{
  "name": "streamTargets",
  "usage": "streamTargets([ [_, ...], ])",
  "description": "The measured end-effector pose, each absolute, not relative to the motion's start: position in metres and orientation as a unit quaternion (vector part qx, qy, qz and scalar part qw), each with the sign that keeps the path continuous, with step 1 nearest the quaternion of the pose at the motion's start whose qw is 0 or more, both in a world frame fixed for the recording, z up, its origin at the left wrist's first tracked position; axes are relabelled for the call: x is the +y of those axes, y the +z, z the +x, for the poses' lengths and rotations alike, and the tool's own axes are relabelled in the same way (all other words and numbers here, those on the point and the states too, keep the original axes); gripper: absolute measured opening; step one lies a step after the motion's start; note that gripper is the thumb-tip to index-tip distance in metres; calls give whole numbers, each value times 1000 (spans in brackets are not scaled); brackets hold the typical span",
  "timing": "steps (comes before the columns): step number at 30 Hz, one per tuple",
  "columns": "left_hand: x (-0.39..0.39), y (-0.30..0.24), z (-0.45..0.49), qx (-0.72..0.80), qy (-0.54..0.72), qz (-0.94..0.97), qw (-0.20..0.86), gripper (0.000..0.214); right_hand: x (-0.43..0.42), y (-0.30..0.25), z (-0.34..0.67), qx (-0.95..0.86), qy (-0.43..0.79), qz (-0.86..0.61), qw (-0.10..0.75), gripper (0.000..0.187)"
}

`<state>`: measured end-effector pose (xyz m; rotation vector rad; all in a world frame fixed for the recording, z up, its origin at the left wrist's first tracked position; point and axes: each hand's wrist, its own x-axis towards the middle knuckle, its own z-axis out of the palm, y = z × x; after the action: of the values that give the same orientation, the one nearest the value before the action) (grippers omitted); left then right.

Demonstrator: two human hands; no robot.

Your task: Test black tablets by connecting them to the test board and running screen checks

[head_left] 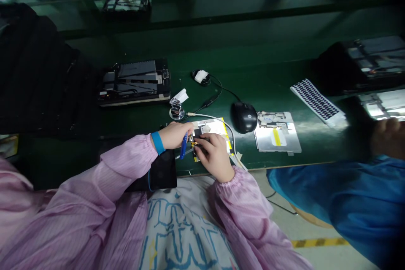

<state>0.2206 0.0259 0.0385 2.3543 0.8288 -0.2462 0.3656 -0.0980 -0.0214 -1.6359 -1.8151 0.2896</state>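
Note:
My left hand (174,134), with a blue wrist strap (157,142), is closed around a slim blue tool (183,147) whose kind I cannot make out. It rests at the left edge of a flat silver-white panel (217,126) with yellow edging. My right hand (217,157) lies over that panel, thumb and index finger brought together at a small orange and black part (194,145). Whatever is between those fingertips is hidden. A dark flat tablet-like device (163,172) lies below my left wrist.
Beyond my hands are a round metal counter (176,111), a white cable (218,117) and a black mouse (244,117). Another silver panel (278,135), a label sheet (316,100) and opened devices (136,80) lie around. A co-worker's blue sleeve (348,194) is at right.

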Motion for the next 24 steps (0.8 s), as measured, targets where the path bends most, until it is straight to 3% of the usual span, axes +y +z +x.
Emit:
streamTargets([
  [24,24,42,222,320,-101,889,313,12,-98,-22,365,-693,114,-628,335,22],
])
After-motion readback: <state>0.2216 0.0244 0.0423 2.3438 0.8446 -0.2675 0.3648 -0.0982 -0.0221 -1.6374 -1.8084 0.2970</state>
